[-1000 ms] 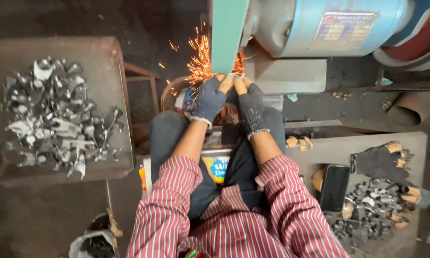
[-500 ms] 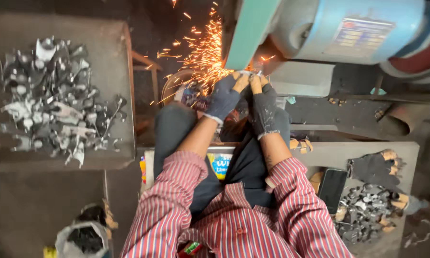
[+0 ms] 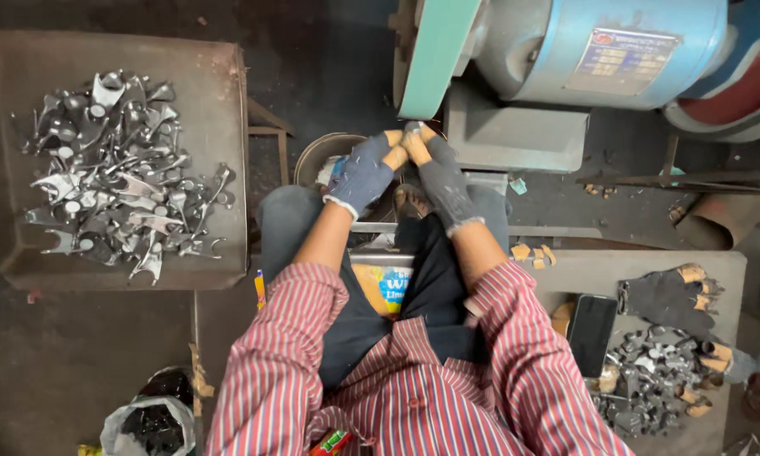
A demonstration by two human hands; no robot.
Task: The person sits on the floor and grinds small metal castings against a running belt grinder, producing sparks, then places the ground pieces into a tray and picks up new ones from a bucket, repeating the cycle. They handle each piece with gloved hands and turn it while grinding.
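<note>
Dark, gritty workshop floor is spreading out below me, and I am sitting in front of a grinding machine (image 3: 515,135) with a blue motor housing (image 3: 599,51) and a green belt guard (image 3: 435,55). My left hand (image 3: 365,173) and right hand (image 3: 440,179), both in worn grey knit gloves with the tan fingertips showing, are meeting right at the lower edge of the guard. Both hands are closing together on a small metal piece (image 3: 411,133); only a sliver of it is showing between my fingertips, so I cannot tell its full shape.

Judging by the castings (image 3: 118,177) lying heaped on the square metal tray (image 3: 219,84) to my left, it is likely a stiff, forked bit of raw steel, rough and dull grey, with sharp edges and no give at all. It is probably small but dense for its size, and it may be getting hot, so I am pinching it by its far ends with padded fingertips, keeping them back from the belt.

On the low table (image 3: 582,270) to my right a darker pile of similar parts (image 3: 650,380) is lying beside a spare glove (image 3: 667,295) and a black phone (image 3: 591,333). A round bucket (image 3: 325,156) is sitting just under my left hand.
</note>
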